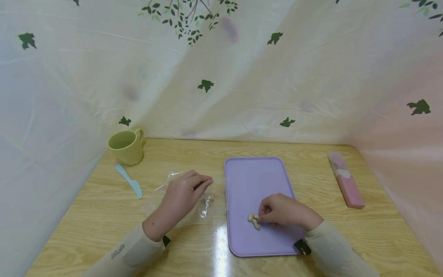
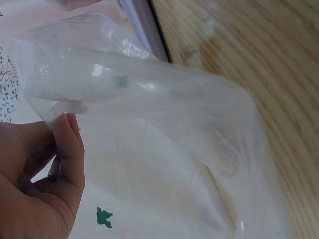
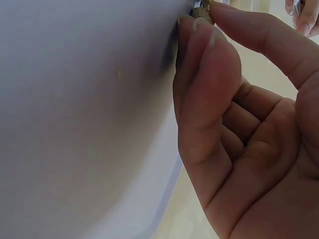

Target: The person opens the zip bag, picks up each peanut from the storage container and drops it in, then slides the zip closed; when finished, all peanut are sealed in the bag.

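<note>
My left hand (image 1: 183, 196) pinches the edge of a clear plastic bag (image 2: 164, 99) between thumb and fingers, left of the purple tray (image 1: 256, 181). The bag hangs down to the wooden table; a pale shape inside it is too blurred to tell. Over the lower part of the tray, my right hand (image 1: 282, 211) has its thumb and fingertips on a peanut (image 3: 202, 15), with the other fingers curled. A few unshelled peanuts (image 1: 255, 224) lie on the tray right beside those fingertips.
At the back left stands a yellow-green mug (image 1: 129, 150), with a light blue plastic knife (image 1: 129, 181) in front of it. A long pink case (image 1: 347, 182) lies on the right side of the table. A patterned curtain (image 1: 242, 96) surrounds the table's back and sides.
</note>
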`<move>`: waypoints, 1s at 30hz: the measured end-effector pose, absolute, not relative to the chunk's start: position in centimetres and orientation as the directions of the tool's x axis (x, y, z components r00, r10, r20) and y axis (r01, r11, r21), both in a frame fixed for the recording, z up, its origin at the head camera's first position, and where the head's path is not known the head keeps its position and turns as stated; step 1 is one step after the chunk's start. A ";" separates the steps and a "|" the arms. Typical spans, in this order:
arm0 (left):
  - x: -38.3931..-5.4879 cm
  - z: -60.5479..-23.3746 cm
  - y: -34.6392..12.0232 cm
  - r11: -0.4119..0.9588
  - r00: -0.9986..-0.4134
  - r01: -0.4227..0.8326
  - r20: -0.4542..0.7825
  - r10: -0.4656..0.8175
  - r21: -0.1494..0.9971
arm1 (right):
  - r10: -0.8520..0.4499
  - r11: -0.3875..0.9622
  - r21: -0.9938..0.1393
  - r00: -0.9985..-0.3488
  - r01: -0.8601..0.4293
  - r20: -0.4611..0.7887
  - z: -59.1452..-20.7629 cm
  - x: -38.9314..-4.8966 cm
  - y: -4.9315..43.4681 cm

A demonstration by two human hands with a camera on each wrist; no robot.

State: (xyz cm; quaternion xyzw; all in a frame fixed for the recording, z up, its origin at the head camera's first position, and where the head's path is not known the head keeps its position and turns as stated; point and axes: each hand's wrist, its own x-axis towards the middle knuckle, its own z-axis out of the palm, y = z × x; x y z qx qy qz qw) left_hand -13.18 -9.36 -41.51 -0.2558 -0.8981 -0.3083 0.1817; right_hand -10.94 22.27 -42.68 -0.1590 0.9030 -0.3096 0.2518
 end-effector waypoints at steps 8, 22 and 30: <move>-13.1 -41.4 -9.4 0.681 -0.810 0.564 0.473 0.347 0.467 | -0.449 0.753 -0.638 -0.834 -0.161 -0.320 -41.4 -11.1 22.2; -13.2 -41.2 -9.4 0.682 -0.802 0.571 0.485 0.348 0.456 | -0.452 0.677 -0.712 -0.869 -0.187 -0.202 -38.2 -12.5 19.8; -13.3 -41.2 -9.5 0.682 -0.797 0.578 0.488 0.355 0.448 | -0.444 0.659 -0.732 -0.874 -0.171 -0.196 -38.4 -13.1 17.1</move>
